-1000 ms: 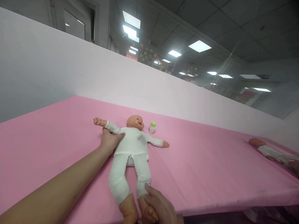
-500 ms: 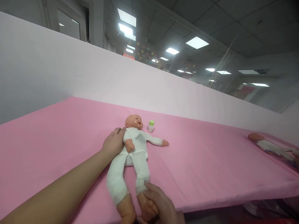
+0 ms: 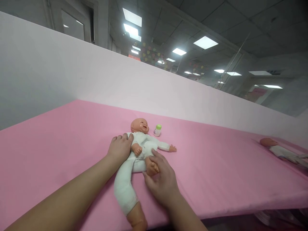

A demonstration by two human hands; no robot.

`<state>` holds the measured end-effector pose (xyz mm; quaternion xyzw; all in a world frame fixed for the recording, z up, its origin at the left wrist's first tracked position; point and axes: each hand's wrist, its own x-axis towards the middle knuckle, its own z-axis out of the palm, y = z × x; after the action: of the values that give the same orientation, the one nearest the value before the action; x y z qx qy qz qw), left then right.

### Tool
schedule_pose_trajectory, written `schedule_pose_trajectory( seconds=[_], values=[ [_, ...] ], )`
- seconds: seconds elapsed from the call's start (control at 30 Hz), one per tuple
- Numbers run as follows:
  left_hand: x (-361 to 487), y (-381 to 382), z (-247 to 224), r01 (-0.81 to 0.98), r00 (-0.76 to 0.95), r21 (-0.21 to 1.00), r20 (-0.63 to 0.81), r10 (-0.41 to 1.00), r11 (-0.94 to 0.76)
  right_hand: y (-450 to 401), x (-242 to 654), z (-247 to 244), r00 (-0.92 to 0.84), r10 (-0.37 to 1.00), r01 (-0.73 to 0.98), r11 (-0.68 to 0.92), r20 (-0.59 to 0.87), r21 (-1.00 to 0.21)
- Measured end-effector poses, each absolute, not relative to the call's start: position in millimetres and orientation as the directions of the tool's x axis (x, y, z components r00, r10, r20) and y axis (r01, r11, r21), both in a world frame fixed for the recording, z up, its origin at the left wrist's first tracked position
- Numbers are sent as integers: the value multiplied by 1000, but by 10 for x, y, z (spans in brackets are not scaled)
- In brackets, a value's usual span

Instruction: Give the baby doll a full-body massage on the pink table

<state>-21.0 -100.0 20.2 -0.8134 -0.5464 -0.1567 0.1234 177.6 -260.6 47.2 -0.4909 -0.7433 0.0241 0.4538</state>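
A baby doll [image 3: 125, 187] in a white suit lies on its back on a pink-covered table [image 3: 216, 166], its head at the far end. My left hand [image 3: 120, 147] is closed at the doll's side by the shoulder, with its fingers partly hidden. My right hand [image 3: 163, 178] grips the doll's foot [image 3: 152, 166], and that leg is bent up over the belly. The doll's other leg lies stretched towards me. One doll arm lies across the body; the other reaches out to the right.
A small bottle with a green cap [image 3: 158, 130] stands beside the doll's head. A second doll [image 3: 284, 150] lies at the table's far right. A white partition [image 3: 144, 86] rises behind the table. The table's front edge runs along the lower right.
My right hand has moved up and away from me with the doll's foot, folding that leg over the belly. My left hand has stayed at the doll's side.
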Motion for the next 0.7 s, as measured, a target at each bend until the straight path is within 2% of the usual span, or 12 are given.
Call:
schedule_pose_trajectory(
  seconds=[0.13, 0.3, 0.5, 0.6, 0.7],
  values=[
    [-219, -999, 183, 919, 351, 12, 436, 829, -395, -2417, 1738, 401, -67, 831, 692, 437, 552, -574],
    [-263, -950, 150, 892, 329, 143, 445, 833, -429, -2489, 1749, 346, -83, 808, 676, 476, 584, -563],
    [-394, -839, 113, 805, 139, 528, 277, 951, -271, -2839, 1803, 329, -102, 746, 679, 536, 658, -501],
    [-485, -727, 57, 695, 57, 686, 244, 968, -214, -3075, 1895, 259, -155, 708, 686, 579, 689, -440],
    [-590, -630, 7, 507, -135, 860, 137, 981, -50, -3318, 2031, 141, -211, 735, 706, 571, 644, -419]
  ],
)
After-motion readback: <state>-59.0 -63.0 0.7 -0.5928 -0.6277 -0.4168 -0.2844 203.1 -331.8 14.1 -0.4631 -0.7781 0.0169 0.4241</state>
